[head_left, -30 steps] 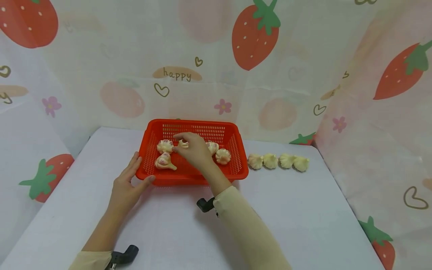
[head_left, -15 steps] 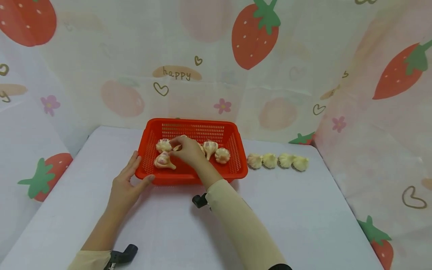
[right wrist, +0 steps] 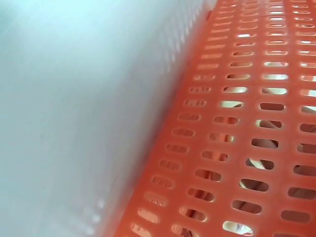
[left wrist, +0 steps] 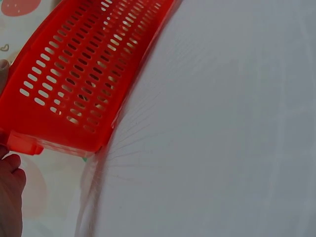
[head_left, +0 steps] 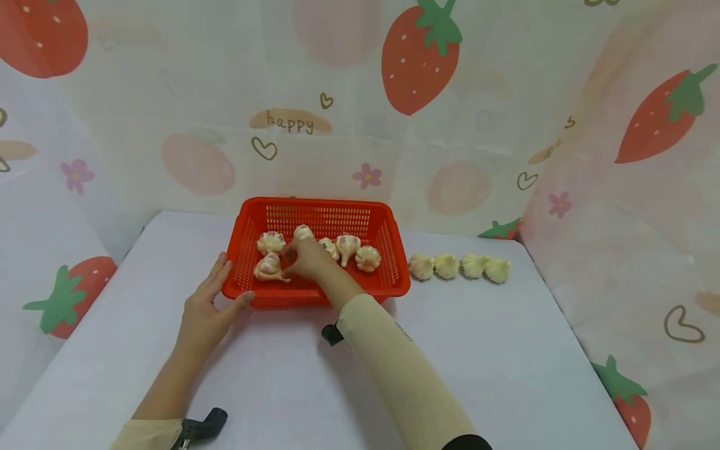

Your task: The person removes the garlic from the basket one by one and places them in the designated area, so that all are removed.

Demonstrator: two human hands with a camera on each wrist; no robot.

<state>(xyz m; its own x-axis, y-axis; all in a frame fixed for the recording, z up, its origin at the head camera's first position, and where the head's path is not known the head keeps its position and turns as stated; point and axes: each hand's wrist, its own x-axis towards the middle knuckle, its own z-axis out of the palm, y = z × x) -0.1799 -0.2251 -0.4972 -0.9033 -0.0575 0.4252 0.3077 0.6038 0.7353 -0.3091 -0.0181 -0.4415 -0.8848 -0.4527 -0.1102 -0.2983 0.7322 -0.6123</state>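
Observation:
A red plastic basket (head_left: 315, 300) stands on the table with several garlic bulbs inside. My left hand (head_left: 205, 319) spans the basket's front left corner, fingers along the left side and thumb at the front rim. Part of it shows at the edge of the left wrist view, beside the basket wall (left wrist: 59, 123). My right hand (head_left: 309, 259) reaches into the basket, its bent fingertips right at a garlic bulb (head_left: 269, 267) at the front left. I cannot tell whether they grip it. Behind that hand lies another bulb (head_left: 304, 232). In the right wrist view, the slotted wall (right wrist: 237, 148) hides the fingers.
Right of the basket, several garlic bulbs (head_left: 472, 265) sit in a row on the white table (head_left: 506, 362). A strawberry-print cloth (head_left: 337, 156) hangs close behind the basket and at both sides.
My right hand has moved left and lower in the basket, toward the front left bulb, uncovering bulbs behind it. The left hand stays at the basket's corner. The row outside is the same.

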